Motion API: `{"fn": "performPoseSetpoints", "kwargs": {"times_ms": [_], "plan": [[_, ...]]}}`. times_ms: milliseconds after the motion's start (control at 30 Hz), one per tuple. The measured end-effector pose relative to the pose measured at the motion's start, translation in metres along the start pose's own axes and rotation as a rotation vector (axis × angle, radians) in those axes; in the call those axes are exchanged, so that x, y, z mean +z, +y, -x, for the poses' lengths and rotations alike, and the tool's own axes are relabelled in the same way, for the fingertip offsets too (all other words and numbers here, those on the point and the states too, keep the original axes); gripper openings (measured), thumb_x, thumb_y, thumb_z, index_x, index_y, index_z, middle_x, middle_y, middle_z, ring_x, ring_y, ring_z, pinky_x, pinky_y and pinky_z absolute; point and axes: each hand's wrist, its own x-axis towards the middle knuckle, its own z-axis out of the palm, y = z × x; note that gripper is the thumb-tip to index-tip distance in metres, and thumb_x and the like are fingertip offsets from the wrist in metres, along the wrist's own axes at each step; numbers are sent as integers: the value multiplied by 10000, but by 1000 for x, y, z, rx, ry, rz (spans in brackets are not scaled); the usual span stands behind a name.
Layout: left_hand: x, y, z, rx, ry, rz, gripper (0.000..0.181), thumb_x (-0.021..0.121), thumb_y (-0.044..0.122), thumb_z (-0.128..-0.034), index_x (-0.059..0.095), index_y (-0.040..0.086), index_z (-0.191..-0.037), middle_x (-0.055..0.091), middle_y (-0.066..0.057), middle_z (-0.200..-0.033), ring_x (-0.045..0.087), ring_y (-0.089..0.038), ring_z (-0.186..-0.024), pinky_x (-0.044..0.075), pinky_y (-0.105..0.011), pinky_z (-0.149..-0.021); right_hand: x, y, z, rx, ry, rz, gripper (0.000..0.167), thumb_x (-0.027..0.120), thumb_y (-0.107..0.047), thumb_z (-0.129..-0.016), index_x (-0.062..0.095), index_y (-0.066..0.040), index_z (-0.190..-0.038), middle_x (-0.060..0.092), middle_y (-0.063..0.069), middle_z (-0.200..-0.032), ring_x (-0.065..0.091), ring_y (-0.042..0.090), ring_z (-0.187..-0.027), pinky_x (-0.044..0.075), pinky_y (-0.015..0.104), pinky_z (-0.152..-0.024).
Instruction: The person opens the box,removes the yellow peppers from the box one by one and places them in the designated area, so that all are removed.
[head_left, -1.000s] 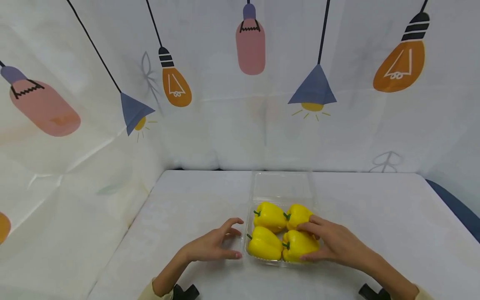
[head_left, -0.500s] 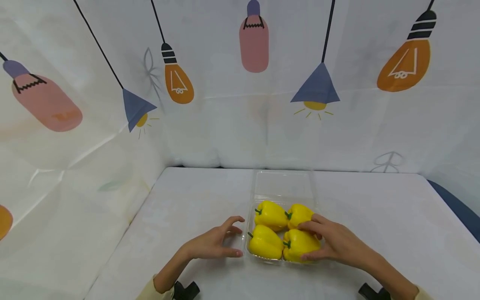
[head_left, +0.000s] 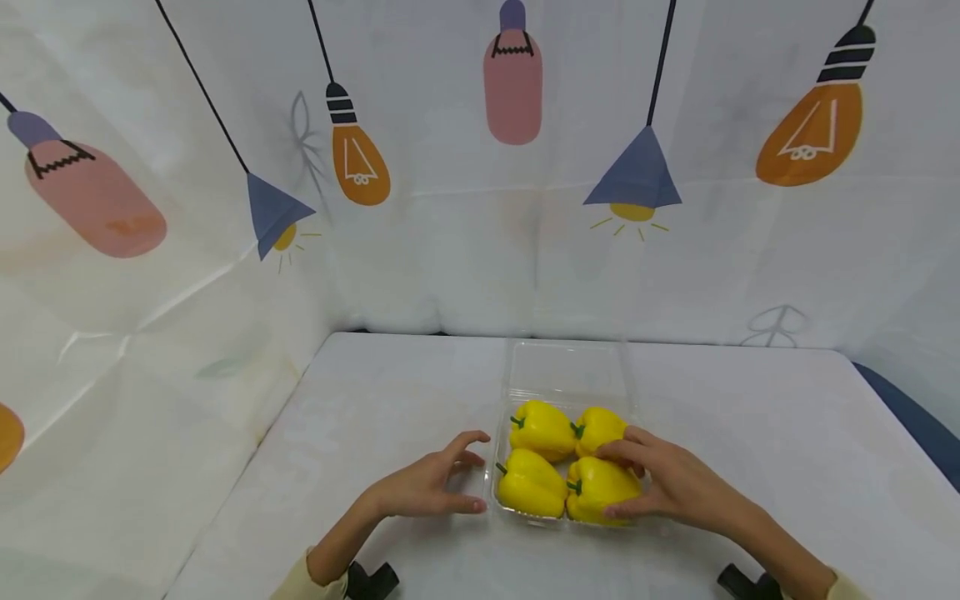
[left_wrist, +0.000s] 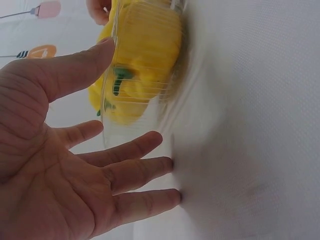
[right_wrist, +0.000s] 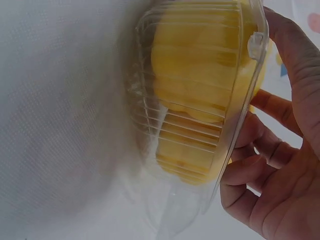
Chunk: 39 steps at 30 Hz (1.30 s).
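Note:
Several yellow bell peppers sit in a clear hinged plastic container (head_left: 491, 475) whose lid (head_left: 566, 367) lies folded back, away from me. My right hand (head_left: 675, 483) is over the container's right side, with thumb and fingers curled about the front right bell pepper (head_left: 588, 493). The right wrist view shows these fingers at the rim; their contact with the pepper is partly hidden. My left hand (head_left: 420, 490) stands at the left side with its fingers spread and holds nothing. In the left wrist view, its thumb (left_wrist: 80, 70) reaches the container's rim, and whether it touches is unclear.
A white-covered table (head_left: 390, 400) carries the container. Behind it and to the left hang pale curtains (head_left: 450, 250) printed with lamps and bulbs. A dark blue surface (head_left: 911, 417) shows beyond the table's right edge.
The head view has shifted slightly. Both hands and the peppers otherwise hold their places.

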Motion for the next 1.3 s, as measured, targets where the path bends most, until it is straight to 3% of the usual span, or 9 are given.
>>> {"fn": "performPoseSetpoints", "kwargs": {"times_ms": [433, 900, 1300], "plan": [[0, -3, 0, -8, 1, -13, 821, 748, 374, -885, 226, 229, -1502, 571, -52, -1333, 497, -267, -1286, 379, -516, -1060, 8, -2, 0, -40, 48, 102, 687, 804, -614, -684, 646, -255, -1248, 448, -149, -961, 458, 31, -759, 395, 187, -620], [1, -2, 0, -4, 0, -10, 831, 750, 371, -884, 219, 215, -1504, 567, -57, -1336, 487, -280, -1293, 375, -519, -1061, 5, -2, -2, 20, 7, 48, 673, 757, -656, -715, 643, -268, -1254, 453, -119, -976, 459, 40, -801, 420, 212, -652], [2, -2, 0, 10, -1, -18, 860, 751, 366, -883, 194, 218, -1522, 563, -56, -1337, 479, -268, -1295, 364, -524, -1068, 3, 3, -3, -16, 27, -46, 613, 779, -608, -725, 639, -295, -1233, 456, -98, -946, 454, 59, -808, 416, 262, -634]]}}
